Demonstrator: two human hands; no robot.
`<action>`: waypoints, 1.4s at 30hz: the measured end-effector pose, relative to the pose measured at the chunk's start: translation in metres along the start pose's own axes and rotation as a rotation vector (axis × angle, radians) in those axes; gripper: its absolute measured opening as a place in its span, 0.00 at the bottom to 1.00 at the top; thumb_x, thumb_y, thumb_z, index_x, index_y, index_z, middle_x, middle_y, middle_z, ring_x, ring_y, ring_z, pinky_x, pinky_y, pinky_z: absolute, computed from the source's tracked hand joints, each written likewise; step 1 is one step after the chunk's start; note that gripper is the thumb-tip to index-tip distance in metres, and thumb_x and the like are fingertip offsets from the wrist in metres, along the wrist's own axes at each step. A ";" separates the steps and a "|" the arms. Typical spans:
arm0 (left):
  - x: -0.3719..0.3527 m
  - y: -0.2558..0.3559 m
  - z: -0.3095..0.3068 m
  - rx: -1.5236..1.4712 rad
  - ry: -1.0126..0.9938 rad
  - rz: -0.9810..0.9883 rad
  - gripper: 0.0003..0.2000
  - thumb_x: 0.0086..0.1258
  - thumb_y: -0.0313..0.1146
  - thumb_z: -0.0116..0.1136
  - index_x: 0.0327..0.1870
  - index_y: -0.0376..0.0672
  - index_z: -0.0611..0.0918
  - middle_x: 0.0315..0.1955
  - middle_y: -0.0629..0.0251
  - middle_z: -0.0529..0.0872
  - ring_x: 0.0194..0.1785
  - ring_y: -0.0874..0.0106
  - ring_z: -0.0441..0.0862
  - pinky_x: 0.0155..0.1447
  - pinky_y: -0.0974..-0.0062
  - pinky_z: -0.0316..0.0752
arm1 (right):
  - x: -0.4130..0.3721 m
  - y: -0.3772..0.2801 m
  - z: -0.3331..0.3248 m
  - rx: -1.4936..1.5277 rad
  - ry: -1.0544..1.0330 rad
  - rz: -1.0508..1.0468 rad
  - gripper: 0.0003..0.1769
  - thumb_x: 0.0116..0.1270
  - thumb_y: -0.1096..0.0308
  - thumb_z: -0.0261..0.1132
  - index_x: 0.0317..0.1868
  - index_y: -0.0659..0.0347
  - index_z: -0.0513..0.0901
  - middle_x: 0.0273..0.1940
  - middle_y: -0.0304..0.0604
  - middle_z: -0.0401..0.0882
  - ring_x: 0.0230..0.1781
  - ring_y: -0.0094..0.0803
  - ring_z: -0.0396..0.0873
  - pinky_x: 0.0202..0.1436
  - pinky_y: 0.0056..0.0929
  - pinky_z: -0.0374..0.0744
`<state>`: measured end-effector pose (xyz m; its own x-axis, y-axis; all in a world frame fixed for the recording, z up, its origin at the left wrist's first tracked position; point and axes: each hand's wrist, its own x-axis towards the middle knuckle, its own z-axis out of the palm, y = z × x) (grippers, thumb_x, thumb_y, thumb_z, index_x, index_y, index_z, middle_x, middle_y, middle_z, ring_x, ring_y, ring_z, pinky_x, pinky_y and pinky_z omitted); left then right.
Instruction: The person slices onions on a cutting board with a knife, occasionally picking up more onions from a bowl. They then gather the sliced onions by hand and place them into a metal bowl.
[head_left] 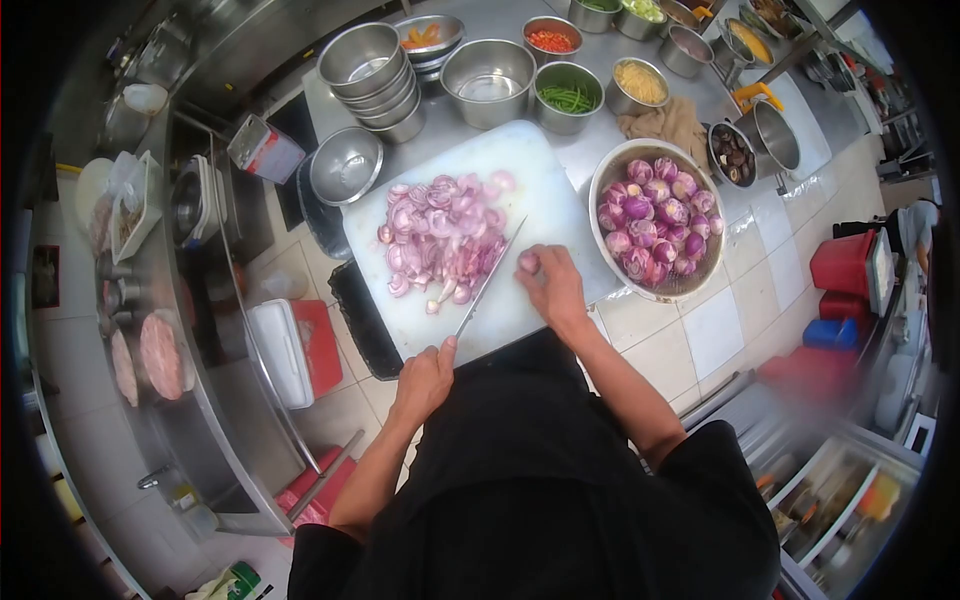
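A white cutting board (540, 190) lies on the steel counter with a heap of sliced purple shallots (440, 240) on it. My left hand (428, 378) grips the handle of a knife (490, 282), whose blade points up across the board beside the slices. At the blade's right side, my right hand (552, 287) presses a small shallot piece (528, 262) against the board with curled fingers. A metal colander of peeled whole shallots (657, 215) stands just right of the board.
Behind the board stand stacked steel bowls (372, 70), an empty bowl (345, 165), a larger bowl (487, 80), and bowls of green beans (568, 97), red chillies (552, 40) and shredded yellow food (640, 82). A brown cloth (665, 122), mushrooms (733, 155) and a pot (778, 135) lie at right.
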<state>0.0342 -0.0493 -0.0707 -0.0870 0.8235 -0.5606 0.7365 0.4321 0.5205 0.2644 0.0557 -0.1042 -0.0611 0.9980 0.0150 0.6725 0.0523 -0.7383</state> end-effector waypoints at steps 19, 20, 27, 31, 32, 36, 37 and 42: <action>-0.004 -0.007 0.008 0.117 0.009 0.048 0.32 0.82 0.54 0.39 0.34 0.28 0.81 0.30 0.29 0.82 0.39 0.33 0.81 0.49 0.43 0.75 | 0.003 0.004 0.018 0.207 0.112 -0.315 0.10 0.58 0.82 0.68 0.40 0.65 0.81 0.39 0.47 0.81 0.44 0.48 0.79 0.49 0.40 0.78; -0.005 0.003 0.003 0.080 0.019 0.020 0.32 0.82 0.54 0.39 0.34 0.28 0.81 0.30 0.28 0.82 0.39 0.33 0.81 0.49 0.43 0.75 | 0.001 0.005 0.017 0.221 0.119 -0.315 0.10 0.58 0.82 0.68 0.40 0.65 0.80 0.39 0.47 0.81 0.44 0.48 0.78 0.49 0.41 0.78; -0.028 -0.004 0.000 0.129 -0.040 -0.021 0.32 0.82 0.53 0.38 0.35 0.28 0.81 0.31 0.29 0.83 0.41 0.32 0.81 0.50 0.42 0.74 | 0.003 0.010 0.019 0.210 0.134 -0.342 0.11 0.57 0.82 0.68 0.40 0.65 0.80 0.41 0.48 0.81 0.45 0.49 0.78 0.49 0.42 0.78; -0.004 0.001 0.005 0.101 -0.004 0.018 0.32 0.82 0.53 0.37 0.35 0.27 0.81 0.31 0.28 0.82 0.41 0.32 0.81 0.50 0.43 0.74 | 0.003 0.011 0.021 0.206 0.123 -0.325 0.11 0.57 0.82 0.68 0.41 0.65 0.81 0.41 0.49 0.81 0.45 0.49 0.78 0.49 0.42 0.78; -0.005 0.006 0.000 0.077 -0.005 0.015 0.32 0.82 0.53 0.37 0.35 0.27 0.81 0.31 0.27 0.82 0.41 0.32 0.81 0.51 0.43 0.74 | 0.002 0.011 0.021 0.211 0.133 -0.332 0.11 0.57 0.82 0.68 0.41 0.65 0.81 0.41 0.49 0.81 0.45 0.49 0.78 0.49 0.42 0.78; -0.027 0.004 -0.008 0.110 -0.044 0.010 0.32 0.82 0.53 0.37 0.36 0.27 0.81 0.32 0.27 0.82 0.42 0.32 0.80 0.51 0.42 0.73 | -0.001 0.013 0.024 0.229 0.169 -0.328 0.11 0.57 0.82 0.68 0.40 0.65 0.81 0.41 0.49 0.81 0.45 0.49 0.78 0.49 0.42 0.78; -0.027 -0.001 -0.003 0.120 -0.044 -0.010 0.32 0.82 0.53 0.37 0.36 0.27 0.81 0.32 0.27 0.82 0.42 0.32 0.80 0.52 0.42 0.73 | 0.001 0.014 0.024 0.230 0.158 -0.323 0.10 0.57 0.82 0.68 0.40 0.65 0.81 0.41 0.49 0.81 0.45 0.49 0.78 0.49 0.42 0.78; -0.004 0.002 0.009 0.078 0.005 0.026 0.33 0.82 0.54 0.37 0.35 0.26 0.81 0.32 0.26 0.81 0.42 0.31 0.80 0.53 0.42 0.72 | -0.001 0.010 0.025 0.237 0.166 -0.314 0.10 0.58 0.82 0.68 0.40 0.65 0.81 0.41 0.49 0.81 0.45 0.50 0.79 0.49 0.42 0.78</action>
<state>0.0426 -0.0550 -0.0733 -0.0702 0.8363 -0.5438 0.7884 0.3805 0.4834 0.2528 0.0547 -0.1286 -0.1035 0.9281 0.3577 0.4512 0.3643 -0.8147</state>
